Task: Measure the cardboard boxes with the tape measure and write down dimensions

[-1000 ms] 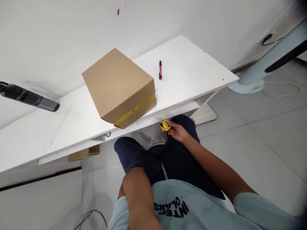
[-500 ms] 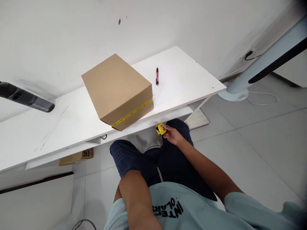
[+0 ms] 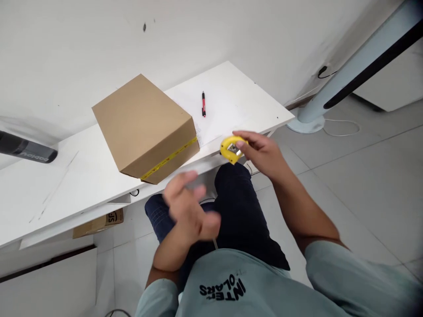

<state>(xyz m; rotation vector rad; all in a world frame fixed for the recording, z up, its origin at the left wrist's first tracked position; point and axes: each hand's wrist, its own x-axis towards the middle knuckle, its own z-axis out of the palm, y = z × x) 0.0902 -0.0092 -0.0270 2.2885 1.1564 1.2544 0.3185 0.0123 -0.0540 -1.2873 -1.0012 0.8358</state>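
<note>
My right hand (image 3: pixel 261 152) grips a yellow tape measure (image 3: pixel 230 149) between thumb and fingers, held above my lap just off the front edge of the white desk (image 3: pixel 251 103). Nothing is in my left hand (image 3: pixel 190 207); its fingers are spread apart and blurred by motion over my thighs. Just beyond the left hand stands a closed brown cardboard box (image 3: pixel 142 121) with a band of yellow tape along its near side. To the right of the box lies a red and black pen (image 3: pixel 203 105) on the desk.
A dark cylinder (image 3: pixel 28 147) with lettering juts in at the left. Under the desk sits another cardboard box (image 3: pixel 99 223). A pale blue column on a round base (image 3: pixel 307 121) stands on the tiled floor to the right, with a white cable (image 3: pixel 350 133) beside it.
The tape measure has risen with my right hand from over my lap to near the desk edge. My left hand has come up into view with spread fingers. The view has shifted slightly.
</note>
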